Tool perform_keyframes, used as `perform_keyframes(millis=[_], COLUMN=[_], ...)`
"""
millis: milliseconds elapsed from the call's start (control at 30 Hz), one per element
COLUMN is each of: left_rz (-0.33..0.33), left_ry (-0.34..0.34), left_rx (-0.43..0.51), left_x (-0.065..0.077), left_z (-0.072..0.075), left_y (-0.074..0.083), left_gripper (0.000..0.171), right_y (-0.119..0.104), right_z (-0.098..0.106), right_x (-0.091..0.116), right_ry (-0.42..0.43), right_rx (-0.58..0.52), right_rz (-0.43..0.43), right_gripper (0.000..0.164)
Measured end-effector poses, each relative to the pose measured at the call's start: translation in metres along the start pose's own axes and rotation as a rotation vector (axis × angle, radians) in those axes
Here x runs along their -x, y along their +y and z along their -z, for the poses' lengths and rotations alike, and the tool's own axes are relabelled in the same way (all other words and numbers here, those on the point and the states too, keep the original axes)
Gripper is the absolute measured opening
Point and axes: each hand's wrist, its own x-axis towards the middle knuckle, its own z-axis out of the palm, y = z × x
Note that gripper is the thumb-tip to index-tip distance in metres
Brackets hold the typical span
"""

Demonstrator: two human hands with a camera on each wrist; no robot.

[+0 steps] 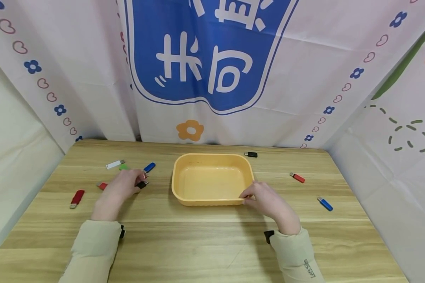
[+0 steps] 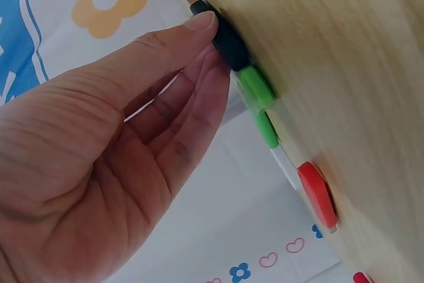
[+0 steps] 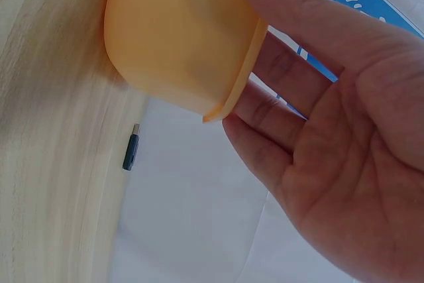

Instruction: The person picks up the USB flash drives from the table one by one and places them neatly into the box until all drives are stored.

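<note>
At the left of the table, my left hand (image 1: pixel 122 184) pinches a black USB stick (image 2: pixel 230 39) between thumb and fingers, close to the tabletop; its metal plug points away from the hand. A green USB stick (image 2: pixel 256 88) appears just past it in the left wrist view. My right hand (image 1: pixel 267 199) grips the front right corner of a yellow plastic box (image 1: pixel 212 203), the thumb on the outside of its wall and fingers over the rim. Nothing lies inside the box. Near the left hand are a blue USB stick (image 1: pixel 149 168) and a red one (image 1: pixel 102 186), partly covered.
Further left lie a white USB stick (image 1: pixel 114 164) and a dark red one (image 1: pixel 77 198). Behind the box's right corner is another black stick (image 1: pixel 251 154). A red stick (image 1: pixel 298 178) and a blue one (image 1: pixel 326 204) rest at the right. Printed cloth (image 1: pixel 156 122) hangs behind the wooden table (image 1: pixel 184 251).
</note>
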Motion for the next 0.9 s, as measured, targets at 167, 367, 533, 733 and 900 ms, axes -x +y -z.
perform_keyframes(millis=[167, 367, 533, 733, 900], left_rz=[0.029, 0.006, -0.034, -0.067, -0.110], left_ry=[-0.008, -0.005, 0.024, 0.069, 0.089], left_rx=[-0.009, -0.037, -0.030, 0.060, 0.090], left_x=[0.0000, -0.0006, -0.0022, -0.0044, -0.0062], left_z=[0.0002, 0.0000, -0.0012, -0.0006, 0.0006], left_y=[-0.0021, -0.0013, 0.0004, 0.0040, 0.0056], left_gripper=[0.020, 0.019, 0.021, 0.023, 0.024], right_y=[0.0003, 0.0000, -0.0006, -0.0008, -0.0001], right_z=[-0.0002, -0.0002, 0.0002, 0.0006, 0.0009], right_x=[-0.0001, -0.0001, 0.0000, -0.0008, -0.0004], right_ry=[-0.003, -0.002, -0.002, 0.003, 0.002], right_rx=[0.000, 0.003, 0.002, -0.009, -0.009], right_rz=[0.008, 0.014, 0.021, 0.024, 0.025], right_gripper=[0.013, 0.013, 0.013, 0.013, 0.013])
